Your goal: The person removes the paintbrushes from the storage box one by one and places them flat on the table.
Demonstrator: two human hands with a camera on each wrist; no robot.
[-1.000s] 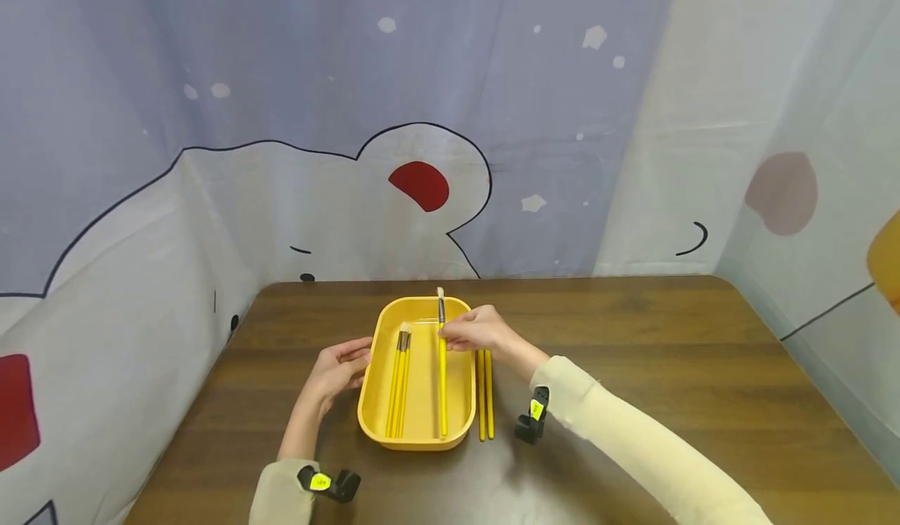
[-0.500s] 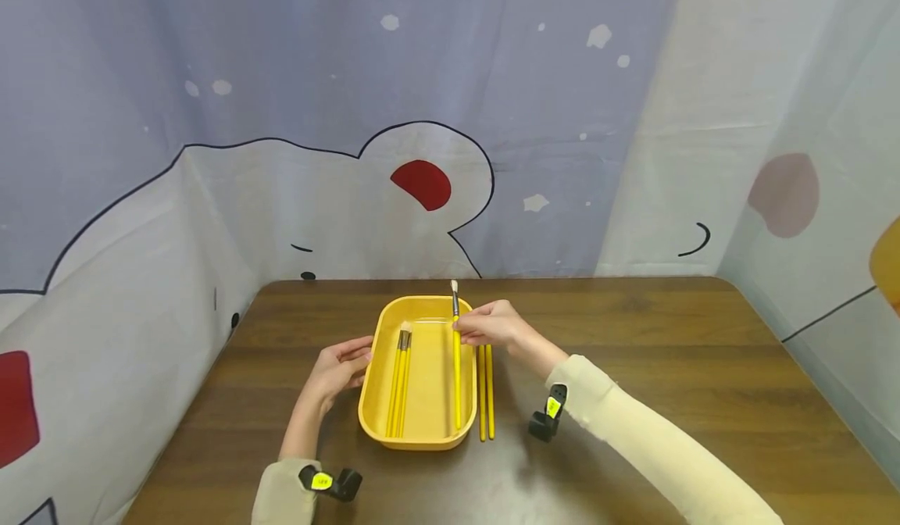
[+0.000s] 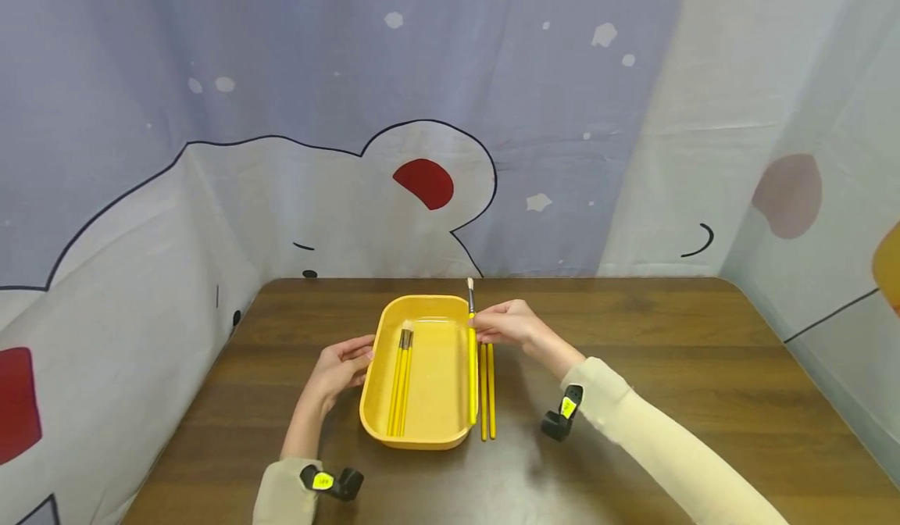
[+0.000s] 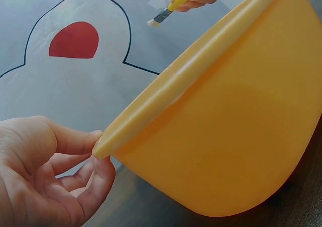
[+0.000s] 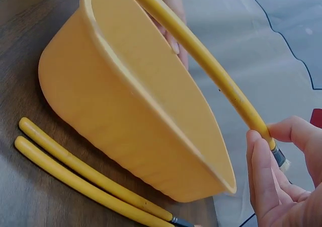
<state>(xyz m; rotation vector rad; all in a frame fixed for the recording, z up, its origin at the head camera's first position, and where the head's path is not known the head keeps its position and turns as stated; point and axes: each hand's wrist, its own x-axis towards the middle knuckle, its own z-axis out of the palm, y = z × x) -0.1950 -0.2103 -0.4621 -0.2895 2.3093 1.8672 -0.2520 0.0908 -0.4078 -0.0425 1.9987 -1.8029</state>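
- The right hand (image 3: 508,323) pinches a long yellow-handled paintbrush with a dark ferrule and pale bristles (image 3: 472,369) near its ferrule, thumb and fingertips (image 5: 261,166) closed on the handle.
- That paintbrush hangs over the right rim of the yellow oval plastic tray (image 3: 422,431); its bristle end points to the far edge of the dark brown wooden table (image 3: 668,337), and its handle end reaches toward the tray's near end. Whether the handle touches the rim cannot be told.
- The left hand (image 3: 339,367) rests against the left wall of the tray; the left wrist view shows its thumb (image 4: 48,139) and curled fingers (image 4: 95,184) gripping the rim's edge.
- The tray sits near the middle of the table, a little closer to the left edge than to the right, its long side running from the near edge to the far edge.
- Two more yellow paintbrushes (image 3: 399,384) lie side by side inside the tray along its left wall, bristles toward the far edge.
- Another pair of yellow paintbrushes (image 3: 487,392) lies on the table just beside the tray's right wall, parallel to it and touching each other.
- A cream sleeve (image 3: 654,447) covers the right forearm, with a black wrist-mounted camera clip (image 3: 561,420) at its cuff.
- A printed fabric backdrop with a red patch and black outlines (image 3: 422,181) hangs behind the table's far edge.
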